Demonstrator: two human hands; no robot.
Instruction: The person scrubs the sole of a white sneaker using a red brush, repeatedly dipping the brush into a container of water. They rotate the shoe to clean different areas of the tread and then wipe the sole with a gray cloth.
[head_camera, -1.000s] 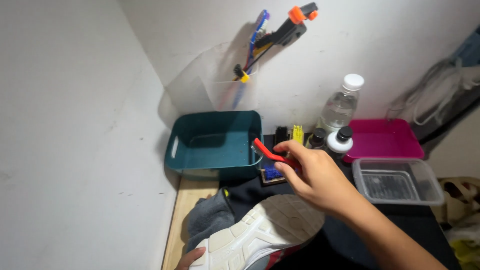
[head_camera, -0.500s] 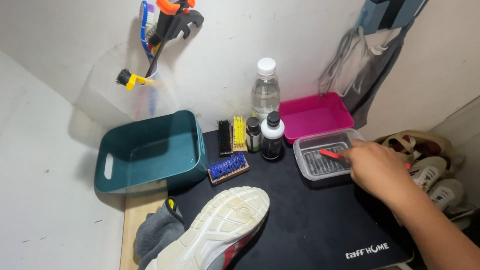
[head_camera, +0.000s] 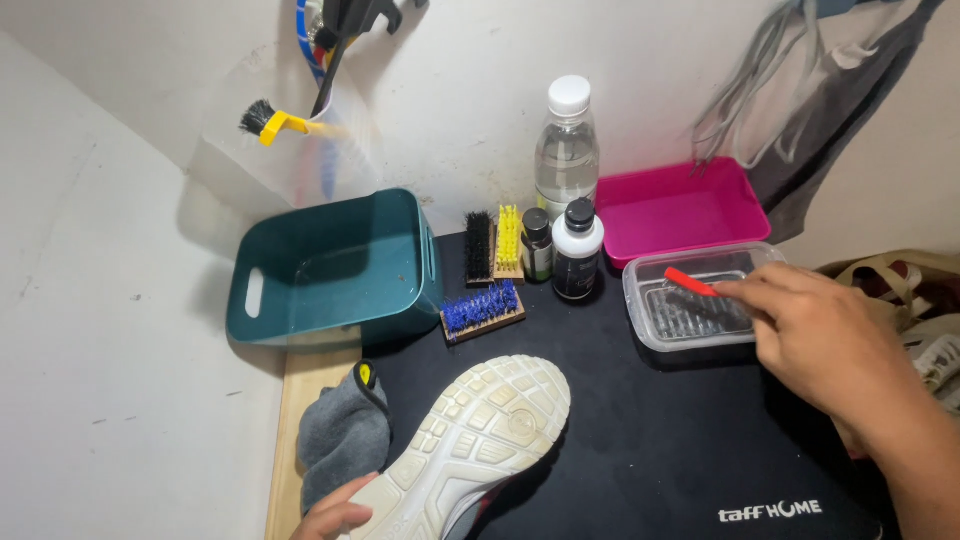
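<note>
We see these colours:
tub (head_camera: 330, 270): teal
tray (head_camera: 672, 208): pink
brush handle (head_camera: 690, 281): red
mat (head_camera: 650, 420): black
shoe sole (head_camera: 470, 445): off-white, grooved tread
bristles (head_camera: 481, 305): blue

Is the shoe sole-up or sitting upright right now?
Sole-up. The shoe lies on the black mat with its pale treaded sole facing the camera, left hand at its heel.

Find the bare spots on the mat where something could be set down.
Free: black mat between the shoe and clear tray, down to its front edge. Crowded: back row of brushes and bottles.
</note>
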